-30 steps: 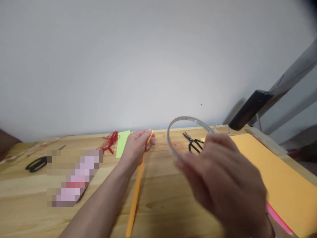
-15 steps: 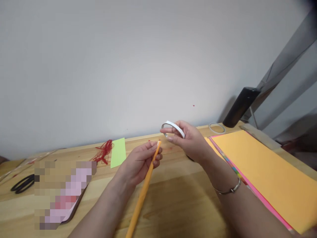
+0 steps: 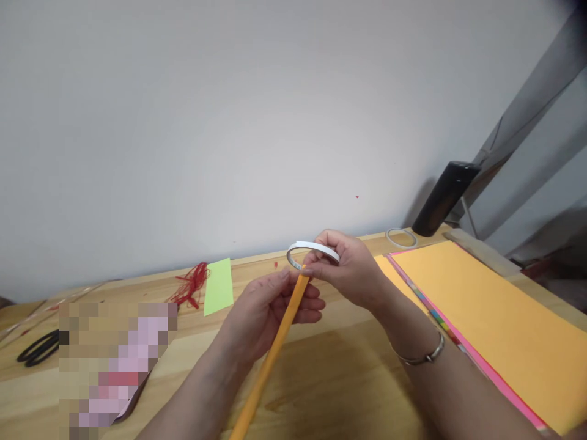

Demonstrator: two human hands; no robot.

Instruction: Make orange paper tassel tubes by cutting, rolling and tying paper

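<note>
Head view: slim orange stick, apparently rolled paper (image 3: pixel 274 351), slants up over the pale wooden table (image 3: pixel 348 373), far end at the fingertips of the right hand (image 3: pixel 353 269). Judged light, fairly stiff, crushable if squeezed; best held gently near that end. Left hand (image 3: pixel 268 302): fingers curled loosely behind the stick; whether the thumb presses it, cannot tell. Right hand: narrow pinch on a thin white ring of tape (image 3: pixel 316 247), judged light, best gripped by its band. Beyond, left: lime-green paper rectangle (image 3: pixel 219 287) beside tangled red thread (image 3: pixel 192 286). Right: large orange paper sheet (image 3: pixel 495 318). Behind it, smooth black cylinder (image 3: pixel 444 198), possibly a bottle; contents, if any, hidden.
</note>
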